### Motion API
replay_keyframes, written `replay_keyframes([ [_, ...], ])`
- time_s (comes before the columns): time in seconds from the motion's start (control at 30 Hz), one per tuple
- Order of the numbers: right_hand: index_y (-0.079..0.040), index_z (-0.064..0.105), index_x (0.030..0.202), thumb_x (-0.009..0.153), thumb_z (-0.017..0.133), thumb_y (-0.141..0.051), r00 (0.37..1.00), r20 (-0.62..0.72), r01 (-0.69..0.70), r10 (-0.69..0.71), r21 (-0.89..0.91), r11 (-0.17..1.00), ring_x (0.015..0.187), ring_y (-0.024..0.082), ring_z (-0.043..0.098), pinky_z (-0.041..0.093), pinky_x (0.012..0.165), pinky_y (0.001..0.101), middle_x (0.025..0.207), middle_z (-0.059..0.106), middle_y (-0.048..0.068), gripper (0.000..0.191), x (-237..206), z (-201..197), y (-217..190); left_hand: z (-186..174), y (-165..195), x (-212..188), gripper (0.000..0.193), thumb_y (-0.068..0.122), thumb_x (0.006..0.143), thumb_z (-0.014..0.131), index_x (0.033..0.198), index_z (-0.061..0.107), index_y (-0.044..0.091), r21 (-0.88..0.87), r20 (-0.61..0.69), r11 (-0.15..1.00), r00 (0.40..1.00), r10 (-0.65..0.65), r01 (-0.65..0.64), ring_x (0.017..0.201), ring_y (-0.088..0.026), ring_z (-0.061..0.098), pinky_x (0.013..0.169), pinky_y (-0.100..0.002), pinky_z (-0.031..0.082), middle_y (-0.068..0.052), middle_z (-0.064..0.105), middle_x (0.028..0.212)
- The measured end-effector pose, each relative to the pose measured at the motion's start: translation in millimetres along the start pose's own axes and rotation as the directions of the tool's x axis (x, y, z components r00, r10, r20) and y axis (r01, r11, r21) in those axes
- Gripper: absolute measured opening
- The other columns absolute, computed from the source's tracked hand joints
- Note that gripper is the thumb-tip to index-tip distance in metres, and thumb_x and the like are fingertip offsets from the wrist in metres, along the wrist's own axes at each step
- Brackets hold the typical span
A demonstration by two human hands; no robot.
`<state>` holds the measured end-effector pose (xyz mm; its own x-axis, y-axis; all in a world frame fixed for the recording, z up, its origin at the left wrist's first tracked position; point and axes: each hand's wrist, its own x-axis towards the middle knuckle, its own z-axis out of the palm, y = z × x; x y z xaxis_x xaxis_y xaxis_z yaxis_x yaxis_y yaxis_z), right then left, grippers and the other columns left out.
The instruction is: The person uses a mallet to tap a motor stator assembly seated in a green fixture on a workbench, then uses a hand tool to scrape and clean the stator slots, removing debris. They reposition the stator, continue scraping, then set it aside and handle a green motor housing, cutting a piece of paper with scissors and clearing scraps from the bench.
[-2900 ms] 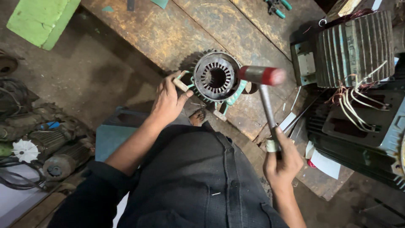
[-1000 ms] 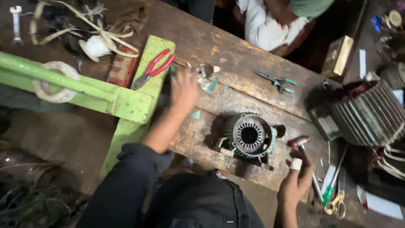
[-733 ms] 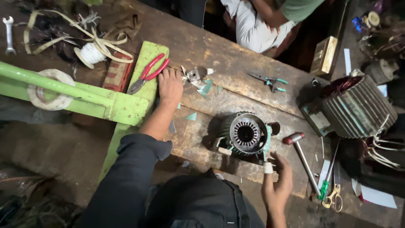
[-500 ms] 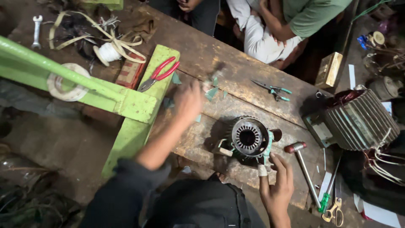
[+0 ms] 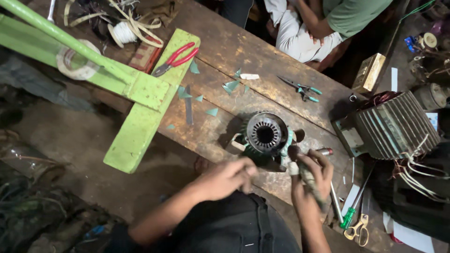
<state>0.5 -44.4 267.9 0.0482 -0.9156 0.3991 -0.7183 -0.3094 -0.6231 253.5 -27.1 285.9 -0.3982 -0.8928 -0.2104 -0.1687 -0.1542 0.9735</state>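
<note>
Surface: worn wooden workbench (image 5: pixel 234 51), planks running diag. from upper centre to lower right of frame, scuffed and stained. Floor at left is dark, dusty, with tangled clutter at lower left. A second person sits at upper centre-right, beyond the bench.

Bench items:
- Green metal frame (image 5: pixel 140 93), upper left, long arm running to the frame corner, flat plate hanging over the bench edge.
- Red-handled pliers (image 5: pixel 176 58) lying on the green plate, upper centre-left.
- Small teal paper scraps (image 5: pixel 229 85) scattered mid-bench.
- Teal-handled pliers (image 5: pixel 300 88), upper centre.
- Small tan box (image 5: pixel 370 72), upright, upper right, at the bench edge.
- Large ribbed motor housing (image 5: pixel 393 124), right, with white wires trailing at lower right.
- Green-handled screwdriver (image 5: pixel 354 208) and yellow-handled scissors (image 5: pixel 357 229), lower right.

Work item: small motor stator (image 5: pixel 266 135), centre of frame, round slotted core facing up, standing on the bench near its front edge.

Hands:
- Left hand (image 5: pixel 229 175), below-left of the stator, fingers curled loosely; blurred, cannot tell whether it holds anything.
- Right hand (image 5: pixel 311 175), just right of the stator, fingers closed round a hammer handle (image 5: pixel 311 180); metal head end pokes out at approx. the stator's right side.
</note>
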Motion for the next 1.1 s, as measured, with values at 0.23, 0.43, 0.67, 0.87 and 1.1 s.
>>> replay_keyframes([
  [0.23, -0.001, 0.060, 0.136, 0.096, 0.070, -0.016, 0.878, 0.190, -0.476, 0.439, 0.442, 0.760, 0.111, 0.014, 0.061, 0.047, 0.100, 0.0307, 0.122, 0.067, 0.008, 0.044, -26, -13, 64, 26, -63, -27, 0.028, 0.032, 0.100, 0.060, 0.113, 0.067, 0.008, -0.015, -0.416, 0.980, 0.890, -0.189, 0.201, 0.069, -0.013, 0.069, 0.067, -0.031, 0.055, -0.005, 0.072, 0.074],
  [0.43, -0.001, 0.060, 0.134, 0.099, 0.063, -0.016, 0.901, 0.238, -0.432, 0.362, 0.431, 0.792, 0.119, 0.014, 0.063, 0.048, 0.104, 0.0309, 0.125, 0.068, 0.007, 0.037, -24, -16, 61, 24, -92, -26, 0.028, 0.032, 0.099, 0.062, 0.113, 0.067, 0.008, -0.014, -0.412, 0.974, 0.886, -0.214, 0.228, 0.070, -0.014, 0.069, 0.068, -0.031, 0.056, -0.007, 0.072, 0.076],
  [0.67, -0.003, 0.068, 0.127, 0.096, 0.067, -0.016, 0.861, 0.298, -0.496, 0.411, 0.323, 0.806, 0.107, 0.017, 0.068, 0.052, 0.096, 0.0316, 0.116, 0.073, 0.010, 0.034, -2, -8, 13, -51, -101, -6, 0.030, 0.031, 0.098, 0.062, 0.113, 0.066, 0.006, -0.005, -0.406, 0.977, 0.893, -0.195, 0.212, 0.075, -0.015, 0.073, 0.071, -0.033, 0.057, -0.007, 0.074, 0.082],
  [0.87, -0.002, 0.071, 0.125, 0.100, 0.070, -0.020, 0.957, -0.012, -0.278, 0.290, 0.254, 0.926, 0.109, 0.018, 0.069, 0.053, 0.095, 0.0311, 0.115, 0.075, 0.009, 0.030, 60, 75, -20, -105, -115, -1, 0.028, 0.031, 0.101, 0.061, 0.105, 0.066, 0.004, 0.112, -0.324, 0.973, 0.933, -0.156, 0.201, 0.076, -0.019, 0.074, 0.072, -0.035, 0.056, -0.010, 0.075, 0.080],
  [1.1, -0.005, 0.075, 0.114, 0.090, 0.072, -0.025, 0.751, 0.456, -0.624, 0.478, 0.254, 0.739, 0.078, 0.015, 0.074, 0.060, 0.069, 0.0314, 0.092, 0.079, 0.005, 0.032, 99, 127, -29, -154, -144, -11, 0.029, 0.033, 0.099, 0.060, 0.110, 0.065, 0.006, 0.073, -0.231, 0.974, 0.954, -0.191, 0.212, 0.076, -0.017, 0.074, 0.072, -0.034, 0.056, -0.007, 0.075, 0.079],
])
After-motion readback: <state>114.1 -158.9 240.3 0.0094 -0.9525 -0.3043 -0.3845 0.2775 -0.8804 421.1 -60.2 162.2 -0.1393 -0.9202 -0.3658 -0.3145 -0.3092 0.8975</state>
